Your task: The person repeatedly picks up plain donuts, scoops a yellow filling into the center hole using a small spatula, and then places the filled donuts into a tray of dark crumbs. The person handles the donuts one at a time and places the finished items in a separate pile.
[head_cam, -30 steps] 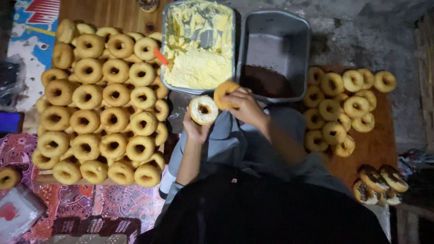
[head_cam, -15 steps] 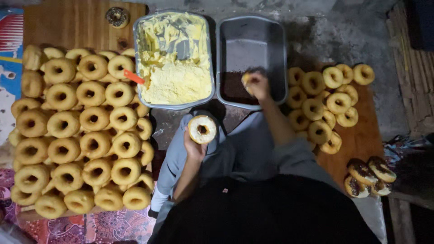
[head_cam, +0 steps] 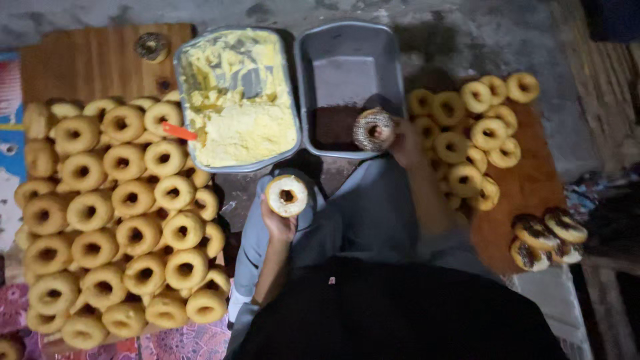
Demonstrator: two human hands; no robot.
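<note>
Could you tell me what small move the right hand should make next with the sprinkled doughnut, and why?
Probably carry the sprinkled doughnut in the right hand over to the finished doughnuts on the board's near right: its top already looks coated, and the left hand holds a cream-topped doughnut waiting.

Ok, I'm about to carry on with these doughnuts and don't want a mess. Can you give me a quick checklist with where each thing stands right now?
1. Right hand grips the sprinkled doughnut: ok.
2. That doughnut is over the grey tray, so crumbs fall inside: ok.
3. Left hand holds the cream-topped doughnut level: ok.
4. Sprinkles left in the grey tray: only a dark patch at its near end, cannot tell how much.
5. Free space on the right board beside the finished doughnuts: ok.
</note>
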